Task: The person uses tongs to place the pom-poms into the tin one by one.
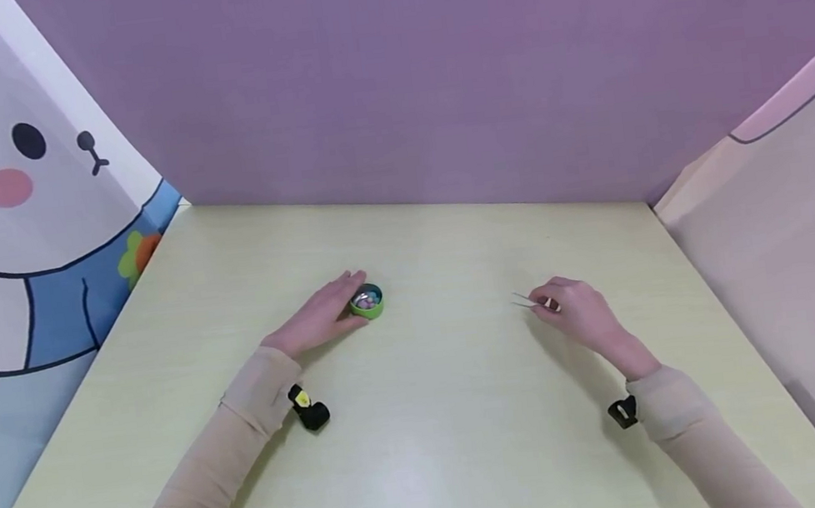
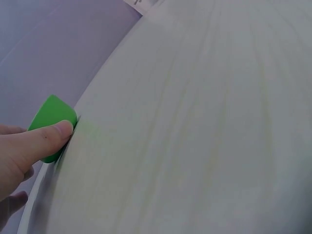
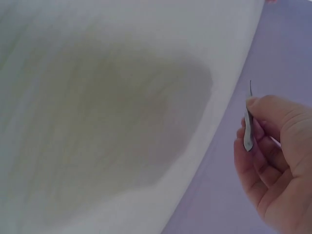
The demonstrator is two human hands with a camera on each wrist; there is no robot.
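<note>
A small round green container (image 1: 369,313) stands on the table, with several little pink and blue pieces (image 1: 365,300) inside it. My left hand (image 1: 320,316) grips it from the left side. In the left wrist view, the thumb (image 2: 53,135) presses on the green wall while the other fingers are mostly hidden behind. To the right, apart from the container, my right hand (image 1: 582,314) pinches metal tweezers (image 1: 524,301) above the table. Their two thin tips point left and stand apart with nothing between them. The right wrist view shows the tweezers (image 3: 248,129) between thumb and fingers.
The pale wood-grain table (image 1: 426,419) ends at a purple wall (image 1: 417,77) at the back. A panel with a cartoon animal (image 1: 7,249) stands along the left edge, and another printed panel (image 1: 791,244) along the right.
</note>
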